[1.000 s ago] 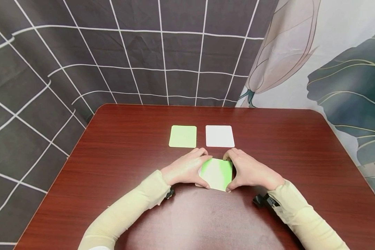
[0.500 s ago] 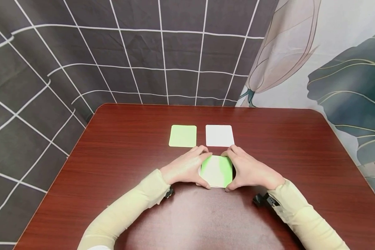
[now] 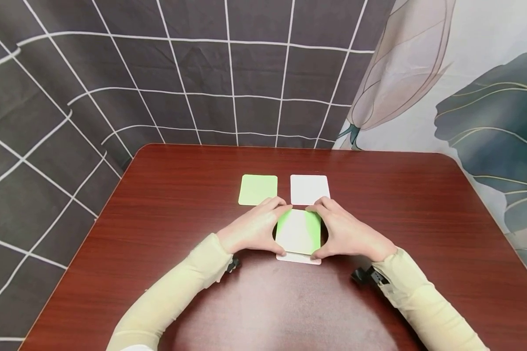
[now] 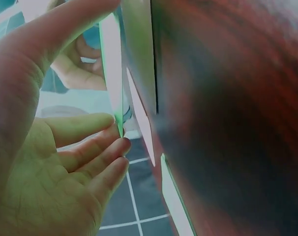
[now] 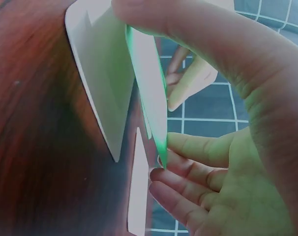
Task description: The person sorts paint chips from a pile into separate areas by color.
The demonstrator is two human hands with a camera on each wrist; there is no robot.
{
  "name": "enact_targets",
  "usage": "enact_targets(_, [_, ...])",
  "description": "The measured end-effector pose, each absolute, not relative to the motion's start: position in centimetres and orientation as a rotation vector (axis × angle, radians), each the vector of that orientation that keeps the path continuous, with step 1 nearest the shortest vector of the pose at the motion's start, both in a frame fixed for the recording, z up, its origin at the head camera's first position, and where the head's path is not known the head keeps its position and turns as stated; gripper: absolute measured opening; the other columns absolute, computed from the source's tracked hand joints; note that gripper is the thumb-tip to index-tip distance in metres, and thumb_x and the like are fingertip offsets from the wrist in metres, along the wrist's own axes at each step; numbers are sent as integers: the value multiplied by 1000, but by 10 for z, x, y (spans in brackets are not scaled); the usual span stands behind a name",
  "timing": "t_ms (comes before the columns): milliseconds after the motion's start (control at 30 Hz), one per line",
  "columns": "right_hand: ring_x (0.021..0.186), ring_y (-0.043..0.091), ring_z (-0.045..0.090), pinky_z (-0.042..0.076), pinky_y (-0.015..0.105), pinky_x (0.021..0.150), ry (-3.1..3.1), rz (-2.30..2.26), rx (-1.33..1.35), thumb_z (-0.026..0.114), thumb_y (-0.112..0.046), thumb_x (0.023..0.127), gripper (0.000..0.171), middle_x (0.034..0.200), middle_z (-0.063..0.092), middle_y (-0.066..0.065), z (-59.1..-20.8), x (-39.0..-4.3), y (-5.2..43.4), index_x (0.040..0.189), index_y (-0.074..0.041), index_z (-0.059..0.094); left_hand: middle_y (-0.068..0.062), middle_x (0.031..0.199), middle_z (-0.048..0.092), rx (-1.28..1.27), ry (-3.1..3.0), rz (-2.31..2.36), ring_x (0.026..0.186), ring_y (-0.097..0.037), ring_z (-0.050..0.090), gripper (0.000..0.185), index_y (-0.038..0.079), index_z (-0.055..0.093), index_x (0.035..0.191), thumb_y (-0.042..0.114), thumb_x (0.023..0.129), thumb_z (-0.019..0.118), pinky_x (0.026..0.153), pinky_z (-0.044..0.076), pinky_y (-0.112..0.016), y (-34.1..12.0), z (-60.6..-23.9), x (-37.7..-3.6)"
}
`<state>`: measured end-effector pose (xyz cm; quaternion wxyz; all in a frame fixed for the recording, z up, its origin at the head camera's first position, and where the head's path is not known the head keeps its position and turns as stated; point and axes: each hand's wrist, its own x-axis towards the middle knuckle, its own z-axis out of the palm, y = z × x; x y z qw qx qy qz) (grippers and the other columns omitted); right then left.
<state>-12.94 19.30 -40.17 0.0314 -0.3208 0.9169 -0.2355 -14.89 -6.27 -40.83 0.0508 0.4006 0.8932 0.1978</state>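
Note:
Both hands hold one square green card (image 3: 298,229) with rounded corners and a bright glare across its face. My left hand (image 3: 255,228) pinches its left corners, thumb at the near side and fingers at the far side. On the right, my right hand (image 3: 351,231) grips the opposite corners the same way. The wrist views show the card (image 5: 151,83) raised off the table, with a gap to a pale card (image 5: 102,83) lying below. That lower pale card (image 3: 299,259) shows only its near edge in the head view.
A light green card (image 3: 258,189) and a white card (image 3: 309,189) lie side by side just beyond the hands. All rest on a reddish-brown wooden table (image 3: 180,204). Behind stands a dark curtain (image 3: 202,63) with white grid lines, and a leaf-patterned one (image 3: 487,112) at right.
Lifted by both hands, the green card has moved up and slightly away and left. The pale card's near edge now shows more below it. The two far cards stay in place.

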Motion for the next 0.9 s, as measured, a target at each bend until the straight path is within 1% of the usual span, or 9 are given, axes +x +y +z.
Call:
enact_targets(133, [108, 18, 51, 50, 35, 91, 2840, -737, -1004, 99, -42, 53, 95, 122, 50, 5, -401, -133, 192, 132, -4, 61, -5, 133, 49, 1206, 2723, 642, 123, -19, 45, 100, 1, 54, 144, 44, 63, 95, 103, 41, -25, -69, -406, -153])
enact_targets(267, [113, 21, 51, 49, 38, 95, 2877, -741, -997, 98, -45, 55, 101, 126, 51, 7, -398, -138, 190, 136, -1, 58, -7, 136, 48, 1201, 2742, 696, 125, -21, 45, 101, -1, 53, 144, 42, 63, 97, 104, 41, -26, -77, -401, -157])
enact_targets(467, [114, 25, 52, 48, 39, 95, 2899, -811, -975, 98, -48, 57, 101, 127, 52, 6, -391, -151, 184, 137, 0, 57, -7, 140, 46, 1152, 2790, 762, 128, -22, 43, 99, 0, 52, 145, 40, 66, 96, 106, 41, -28, -91, -391, -165])
enact_targets(567, [116, 27, 51, 48, 39, 94, 2895, -859, -986, 98, -46, 58, 101, 126, 52, 5, -385, -160, 179, 138, 0, 57, -8, 142, 45, 1138, 2805, 790, 129, -23, 44, 100, 0, 51, 147, 37, 66, 96, 106, 42, -31, -97, -384, -170])
enact_targets(667, [116, 25, 50, 48, 39, 94, 2906, -876, -1013, 98, -46, 58, 101, 125, 51, 4, -379, -170, 172, 139, -1, 57, -8, 142, 46, 1123, 2831, 794, 128, -24, 44, 100, 0, 50, 148, 35, 66, 96, 105, 42, -33, -103, -376, -177])
enact_targets(800, [116, 21, 49, 47, 38, 96, 2922, -891, -1041, 98, -47, 59, 99, 125, 52, 3, -372, -185, 164, 138, -2, 58, -10, 140, 49, 1125, 2864, 795, 128, -25, 45, 99, -3, 50, 146, 32, 66, 97, 107, 40, -33, -111, -363, -187])
enact_targets(900, [117, 22, 50, 47, 37, 97, 2921, -907, -1040, 97, -47, 60, 97, 125, 52, 3, -367, -197, 158, 138, -2, 59, -12, 139, 50, 1126, 2879, 781, 128, -25, 46, 98, -6, 51, 145, 30, 66, 97, 108, 40, -34, -117, -354, -195])
